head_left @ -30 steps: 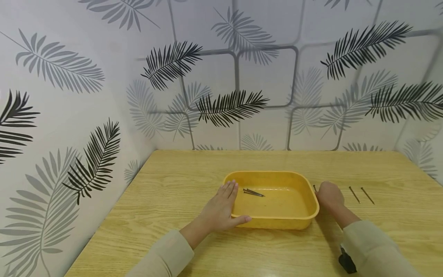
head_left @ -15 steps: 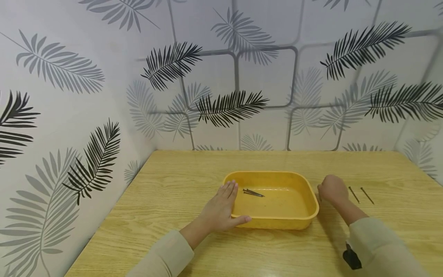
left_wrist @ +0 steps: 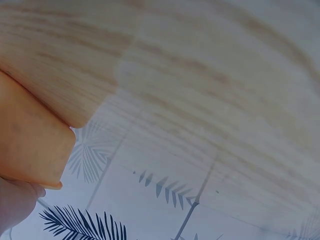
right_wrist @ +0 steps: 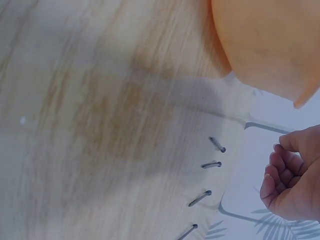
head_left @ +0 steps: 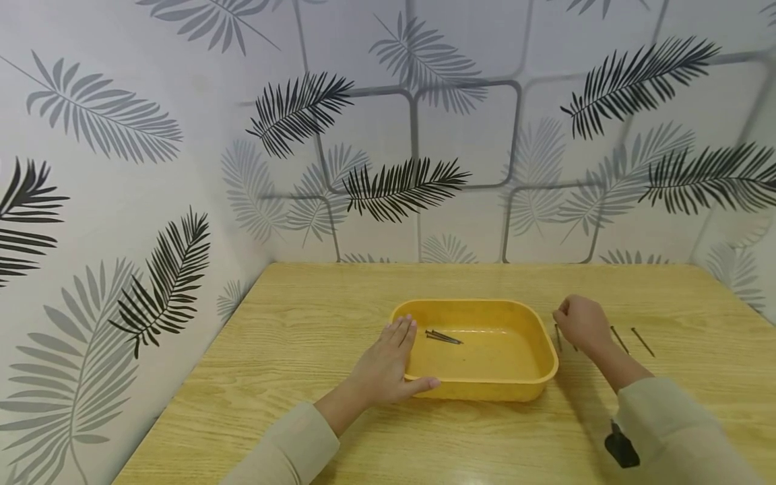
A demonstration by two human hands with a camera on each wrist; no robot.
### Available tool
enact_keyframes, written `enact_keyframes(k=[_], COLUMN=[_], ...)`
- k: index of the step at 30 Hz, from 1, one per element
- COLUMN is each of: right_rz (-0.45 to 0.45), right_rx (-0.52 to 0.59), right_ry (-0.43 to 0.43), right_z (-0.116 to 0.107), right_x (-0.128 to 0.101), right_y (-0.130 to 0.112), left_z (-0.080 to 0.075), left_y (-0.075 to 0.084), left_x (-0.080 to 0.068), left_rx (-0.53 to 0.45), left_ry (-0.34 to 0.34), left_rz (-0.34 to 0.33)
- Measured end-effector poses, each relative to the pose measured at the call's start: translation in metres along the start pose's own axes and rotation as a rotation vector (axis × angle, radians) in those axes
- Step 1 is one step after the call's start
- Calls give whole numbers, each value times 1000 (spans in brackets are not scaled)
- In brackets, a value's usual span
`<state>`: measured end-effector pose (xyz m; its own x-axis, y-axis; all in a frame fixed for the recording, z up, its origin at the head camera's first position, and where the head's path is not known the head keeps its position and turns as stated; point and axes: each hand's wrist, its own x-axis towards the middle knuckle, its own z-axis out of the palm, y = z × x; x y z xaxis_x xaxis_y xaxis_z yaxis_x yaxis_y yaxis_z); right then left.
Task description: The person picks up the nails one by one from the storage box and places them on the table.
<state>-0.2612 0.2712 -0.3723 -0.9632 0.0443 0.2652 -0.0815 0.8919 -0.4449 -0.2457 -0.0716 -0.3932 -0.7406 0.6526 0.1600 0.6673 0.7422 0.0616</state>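
Observation:
My left hand (head_left: 383, 367) rests on the left end of a yellow plastic tray (head_left: 485, 389), fingers straight over the rim and thumb spread along the front edge. Inside the tray lies a small bunch of nails (head_left: 444, 337). Just right of the tray my right hand (head_left: 585, 327) hovers above the table with curled fingers. In the right wrist view its thumb meets the index finger, and nothing shows between them. Several nails stretch in a spaced row beneath and beside it: one nail (head_left: 558, 338) nearest the tray, others farther right, such as this nail (head_left: 642, 341).
The wooden table (head_left: 303, 316) runs back to a wall (head_left: 376, 128) with a leaf pattern. A second wall (head_left: 91, 202) borders it on the left. A black object (head_left: 621, 446) sits by the right sleeve.
My right hand has risen and moved slightly back and to the right from the tray's right end, uncovering nails under it. The left hand and tray have stayed put.

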Motion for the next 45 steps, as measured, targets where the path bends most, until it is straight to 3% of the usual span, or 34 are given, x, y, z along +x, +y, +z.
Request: enact_keyframes(k=[9, 24, 45], right_rz=[-52, -55, -55], right_rx=[7, 53, 118], right_ry=[28, 54, 12], right_z=[-4, -2, 10], right_x=[4, 9, 10], right_y=[-11, -33, -59], left_z=[0, 2, 1], left_y=[0, -1, 0], left_x=[0, 1, 1], left_rx=[-10, -9, -10], left_ry=[3, 3, 9], left_rz=[1, 3, 6])
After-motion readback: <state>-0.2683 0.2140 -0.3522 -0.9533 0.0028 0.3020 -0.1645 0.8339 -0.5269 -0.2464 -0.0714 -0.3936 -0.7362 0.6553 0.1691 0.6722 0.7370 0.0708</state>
